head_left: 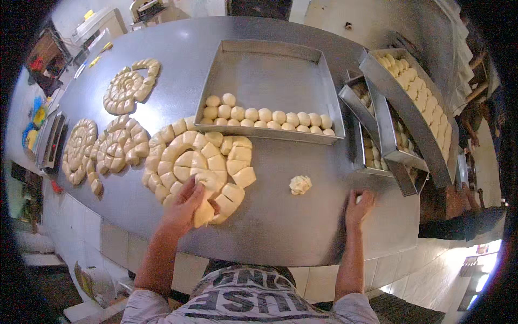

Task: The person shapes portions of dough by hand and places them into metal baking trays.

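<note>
My left hand is closed on a piece of dough at the near side of a large coil of cut dough. Whether that piece is fully separate from the coil, I cannot tell. Farther right, my right hand is curled low over the metal table. A small pale bit of dough shows between its fingers, mostly hidden. Between the hands lies a rough lump of dough. Beyond it is a square metal tray with rows of round dough balls along its near side.
Three smaller coils of cut dough lie at left, one of them a far coil. Stacked metal trays filled with dough stand at the right, some tilted. A scale-like device sits by the left edge. Other people's arms show at far right.
</note>
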### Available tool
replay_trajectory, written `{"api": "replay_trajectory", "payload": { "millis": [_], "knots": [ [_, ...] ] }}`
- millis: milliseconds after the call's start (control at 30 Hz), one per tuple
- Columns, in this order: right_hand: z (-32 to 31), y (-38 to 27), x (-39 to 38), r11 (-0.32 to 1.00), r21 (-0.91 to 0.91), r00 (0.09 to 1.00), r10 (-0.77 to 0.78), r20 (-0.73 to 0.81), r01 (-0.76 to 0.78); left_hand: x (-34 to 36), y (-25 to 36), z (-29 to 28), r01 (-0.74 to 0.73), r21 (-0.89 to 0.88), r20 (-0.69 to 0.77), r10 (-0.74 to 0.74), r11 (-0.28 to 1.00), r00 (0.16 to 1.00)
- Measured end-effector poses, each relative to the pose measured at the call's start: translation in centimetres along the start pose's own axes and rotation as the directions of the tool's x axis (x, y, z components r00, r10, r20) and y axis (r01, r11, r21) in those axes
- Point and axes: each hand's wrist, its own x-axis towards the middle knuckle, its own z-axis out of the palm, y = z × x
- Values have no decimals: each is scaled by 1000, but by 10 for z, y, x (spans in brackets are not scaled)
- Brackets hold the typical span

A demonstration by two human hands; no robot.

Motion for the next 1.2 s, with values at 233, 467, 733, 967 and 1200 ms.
{"api": "replay_trajectory", "payload": {
  "millis": [233, 467, 733, 967, 1200],
  "knots": [
    [-52, -38, 8, 868, 399, 927, 159, 338, -295, -14, -45, -150, -431, 263, 27, 440, 863, 898],
    [20, -295, 130, 291, 946, 988, 15, -155, 144, -32, -38, -146, -195, 100, -111, 206, 976, 972],
    [45, -373, 13, 601, 799, 677, -584, 449, -11, -25, -25, -132, -326, 414, 28, 346, 850, 938],
    [-41, -240, -62, 751, 590, 566, -360, 742, -296, 1, -3, -46, -641, 583, 587, 286, 500, 757],
    [-65, -36, -79, 977, 211, 987, 5, 160, -39, 47, -52, 48, -772, 284, 730, 394, 568, 558]
  ]
}}
